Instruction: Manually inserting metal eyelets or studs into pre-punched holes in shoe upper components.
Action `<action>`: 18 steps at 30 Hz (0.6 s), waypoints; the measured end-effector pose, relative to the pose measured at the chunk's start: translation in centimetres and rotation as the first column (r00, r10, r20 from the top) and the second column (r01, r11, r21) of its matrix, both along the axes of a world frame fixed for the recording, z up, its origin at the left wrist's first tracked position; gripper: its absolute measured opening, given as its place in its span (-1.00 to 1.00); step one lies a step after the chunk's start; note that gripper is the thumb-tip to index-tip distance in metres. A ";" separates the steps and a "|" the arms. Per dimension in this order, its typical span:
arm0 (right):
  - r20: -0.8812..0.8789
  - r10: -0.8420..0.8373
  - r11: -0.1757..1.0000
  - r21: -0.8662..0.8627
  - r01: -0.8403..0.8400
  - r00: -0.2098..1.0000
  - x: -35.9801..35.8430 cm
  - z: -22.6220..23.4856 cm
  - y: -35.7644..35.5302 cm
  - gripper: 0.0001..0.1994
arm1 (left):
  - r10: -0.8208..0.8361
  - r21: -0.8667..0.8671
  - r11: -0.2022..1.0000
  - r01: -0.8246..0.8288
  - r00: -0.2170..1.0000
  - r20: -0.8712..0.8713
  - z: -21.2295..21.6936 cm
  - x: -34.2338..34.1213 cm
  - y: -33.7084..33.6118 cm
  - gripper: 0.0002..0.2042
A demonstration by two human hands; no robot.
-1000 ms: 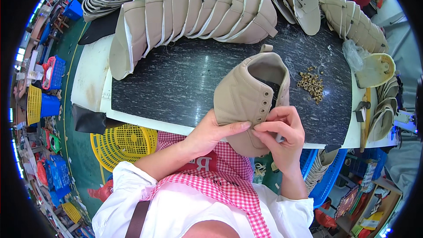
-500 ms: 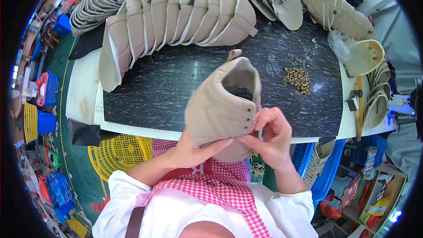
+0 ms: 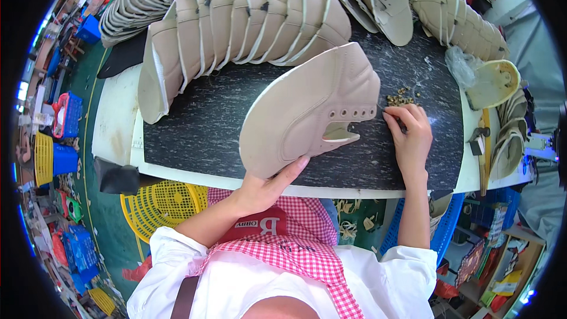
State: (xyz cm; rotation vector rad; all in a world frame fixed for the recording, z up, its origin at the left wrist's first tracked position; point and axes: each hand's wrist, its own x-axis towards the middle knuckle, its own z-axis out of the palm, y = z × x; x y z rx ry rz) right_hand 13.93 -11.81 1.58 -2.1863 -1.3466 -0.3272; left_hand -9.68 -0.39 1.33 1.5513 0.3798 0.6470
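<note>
My left hand [image 3: 267, 188] grips the lower edge of a beige shoe upper [image 3: 301, 112], thumb on its near face. The upper is tilted above the table, with a row of several metal eyelets [image 3: 352, 113] along its lace edge and a notched opening below them. To its right, my right hand [image 3: 409, 129] reaches the near side of a small heap of brass eyelets [image 3: 404, 95]. Thumb and forefinger are brought together there in a pinch; whether an eyelet is between them is too small to tell. Part of the heap is hidden behind the hand.
Nested beige uppers [image 3: 248, 20] curve along the back of the dark tabletop [image 3: 195, 136], and another stack [image 3: 460, 23] lies at back right. A tray [image 3: 495, 82] with a plastic bag and a hammer [image 3: 479, 142] are at the right edge. A yellow basket [image 3: 162, 207] stands below the table.
My right hand has let go of the upper and moved right to the eyelet heap. The left hand has turned the upper so its eyelet row now runs crosswise.
</note>
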 end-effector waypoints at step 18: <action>-0.239 0.758 0.632 0.502 -0.591 0.607 -7.4 2.2 2.6 -0.80 | -0.084 -0.403 0.914 0.055 0.995 -0.055 1.4 -0.5 0.7 -0.62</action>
